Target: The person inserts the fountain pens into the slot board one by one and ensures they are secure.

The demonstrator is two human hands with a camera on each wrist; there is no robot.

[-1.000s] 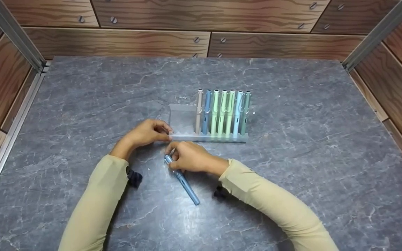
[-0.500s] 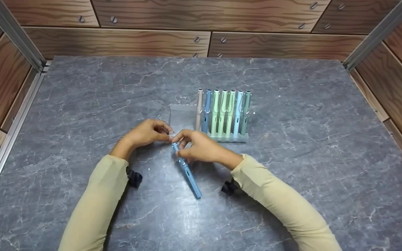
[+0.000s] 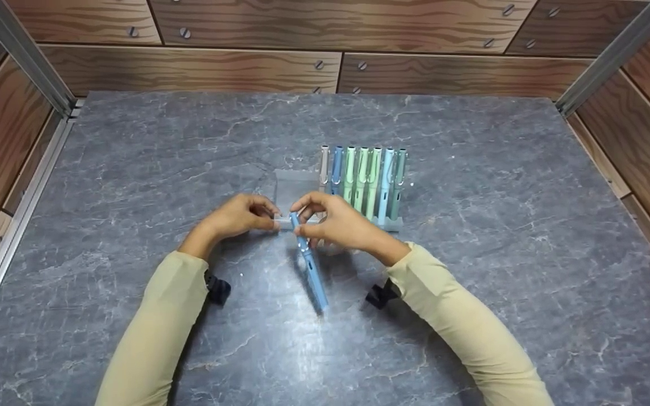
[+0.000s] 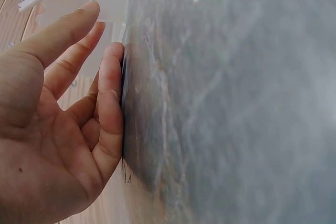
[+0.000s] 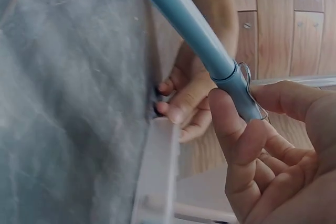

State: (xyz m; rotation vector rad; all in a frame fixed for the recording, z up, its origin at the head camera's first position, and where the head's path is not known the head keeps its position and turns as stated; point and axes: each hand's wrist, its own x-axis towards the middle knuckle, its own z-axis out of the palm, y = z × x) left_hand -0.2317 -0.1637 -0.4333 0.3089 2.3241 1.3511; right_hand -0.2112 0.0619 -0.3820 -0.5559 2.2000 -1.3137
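Note:
My right hand pinches a blue pen near its clip end, between thumb and fingers. The pen slants down toward me, just in front of a clear pen stand; its metal clip shows in the right wrist view. With thumb and finger my left hand holds the stand's front left corner, its lower fingers resting on the table in the left wrist view. Several pens, brownish, blue, light green, light blue and dark green, stand side by side in the stand's right part. My right hand hides the lower ends of some.
The stand sits on a grey marbled tabletop. Wood-patterned panels close off the back and sides, with metal rails at the corners. A dark wrist camera hangs at each cuff.
My right hand has moved up and to the right with the blue pen, bringing it close to the stand's front. The pen has turned steeper. My left hand stays at the corner.

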